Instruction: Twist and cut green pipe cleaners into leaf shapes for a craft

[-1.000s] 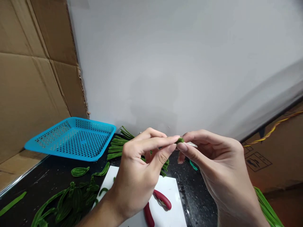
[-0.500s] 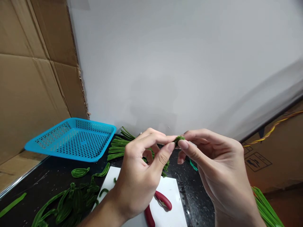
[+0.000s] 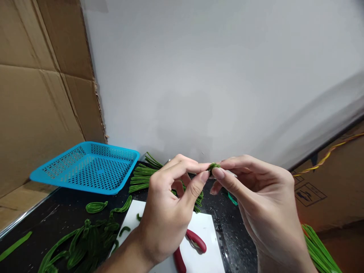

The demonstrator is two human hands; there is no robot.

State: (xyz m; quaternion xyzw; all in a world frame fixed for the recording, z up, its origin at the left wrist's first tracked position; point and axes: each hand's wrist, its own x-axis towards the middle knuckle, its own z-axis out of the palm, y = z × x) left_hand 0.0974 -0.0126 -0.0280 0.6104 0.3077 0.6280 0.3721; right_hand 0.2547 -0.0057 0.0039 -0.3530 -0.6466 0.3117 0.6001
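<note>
A small piece of fuzzy green pipe cleaner is pinched between both hands in front of me. My left hand grips its left end with thumb and index finger. The other end is held by the thumb and forefinger of my right hand; the fingers cover much of the piece. Below my hands, red-handled pliers lie on a white sheet, their jaws hidden by my left hand. Short curled green bits rest at the sheet's left side.
A blue perforated basket stands at the back left. Looped green leaf shapes are heaped on the black table. Behind my left hand lies a bundle of green pipe cleaners; another bundle is at lower right. Cardboard stands at left.
My right fingertips have shifted slightly left, closer to my left fingertips, and less of the green piece shows between them. The things on the table have not moved.
</note>
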